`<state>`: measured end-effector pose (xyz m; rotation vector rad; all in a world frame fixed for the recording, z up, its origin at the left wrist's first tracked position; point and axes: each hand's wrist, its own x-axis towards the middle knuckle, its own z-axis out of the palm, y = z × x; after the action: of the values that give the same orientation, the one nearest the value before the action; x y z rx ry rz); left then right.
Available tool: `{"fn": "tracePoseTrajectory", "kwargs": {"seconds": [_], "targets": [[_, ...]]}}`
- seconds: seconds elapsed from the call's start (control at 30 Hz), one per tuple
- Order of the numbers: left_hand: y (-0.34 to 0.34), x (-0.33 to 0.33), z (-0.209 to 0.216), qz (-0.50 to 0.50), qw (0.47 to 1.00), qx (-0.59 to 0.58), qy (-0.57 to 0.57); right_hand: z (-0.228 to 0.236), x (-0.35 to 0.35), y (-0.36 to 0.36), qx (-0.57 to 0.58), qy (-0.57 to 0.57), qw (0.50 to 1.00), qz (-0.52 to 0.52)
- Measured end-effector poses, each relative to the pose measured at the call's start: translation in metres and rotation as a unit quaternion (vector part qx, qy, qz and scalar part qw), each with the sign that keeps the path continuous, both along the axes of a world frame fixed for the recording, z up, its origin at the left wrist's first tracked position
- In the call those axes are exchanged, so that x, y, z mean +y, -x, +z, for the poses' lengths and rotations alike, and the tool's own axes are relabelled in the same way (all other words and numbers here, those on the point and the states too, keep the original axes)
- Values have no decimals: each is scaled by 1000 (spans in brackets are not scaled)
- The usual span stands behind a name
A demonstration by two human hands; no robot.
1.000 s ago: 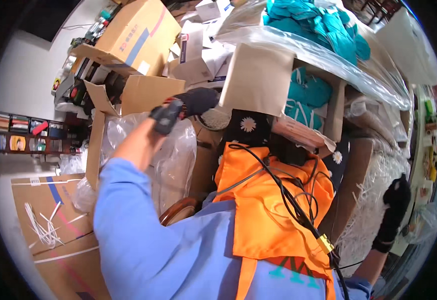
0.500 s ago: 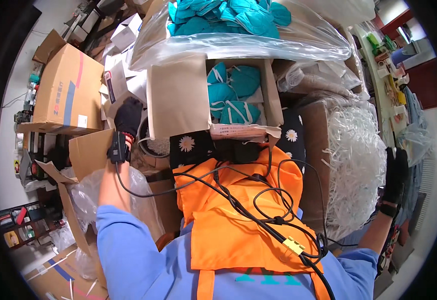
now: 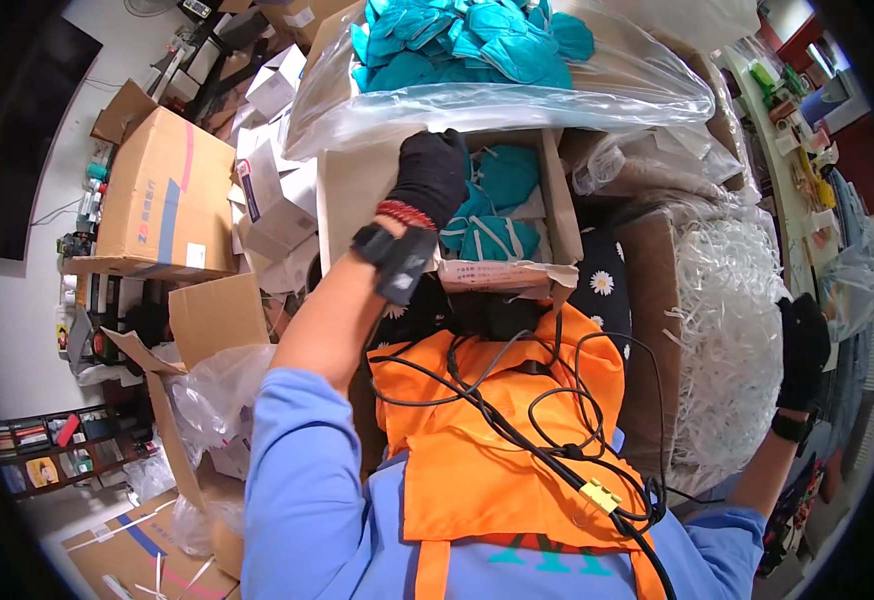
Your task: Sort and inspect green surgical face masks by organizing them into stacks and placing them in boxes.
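Note:
A small open cardboard box (image 3: pixel 560 200) in front of me holds several teal face masks (image 3: pixel 509 172) with white straps. My left hand (image 3: pixel 432 172), in a black glove, is over the box's left side, beside the masks. Its back faces up and its curled fingers are mostly hidden, so I cannot tell whether it grips anything. Far to the right, my right hand (image 3: pixel 805 350), also gloved in black, is beside a mass of white strips (image 3: pixel 725 330). Its fingers look loosely stretched, with nothing visible in them.
A big plastic-lined box with a heap of teal masks (image 3: pixel 467 45) stands beyond. White cartons (image 3: pixel 277 185) and a brown carton (image 3: pixel 162 190) are at left, above an open box with clear plastic (image 3: pixel 222 390). Black cables (image 3: pixel 527 435) cross my orange apron (image 3: pixel 497 480).
My left hand has moved right, from beside the white cartons to over the small box of masks. My right hand stays by the white strips, with its fingers slightly shifted.

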<state>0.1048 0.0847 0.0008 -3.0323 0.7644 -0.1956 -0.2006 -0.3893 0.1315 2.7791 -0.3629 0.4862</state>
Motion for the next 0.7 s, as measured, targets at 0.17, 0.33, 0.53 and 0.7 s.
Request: {"fn": "tracePoseTrajectory", "kwargs": {"seconds": [0.17, 0.33, 0.53, 0.7], "targets": [[-4, -32, -25, 46, 991, -33, -124, -6, 86, -33, 10, -219, 975, -34], [-7, -22, -62, 107, 986, -30, 124, -54, 109, -47, -24, -226, 973, 28], [35, -7, -7, -27, 992, 12, 124, -68, 182, -75, -9, -405, 908, 110], [63, 15, 29, 97, 838, 178, 506, -80, 211, -111, -47, -458, 855, 239]]}}
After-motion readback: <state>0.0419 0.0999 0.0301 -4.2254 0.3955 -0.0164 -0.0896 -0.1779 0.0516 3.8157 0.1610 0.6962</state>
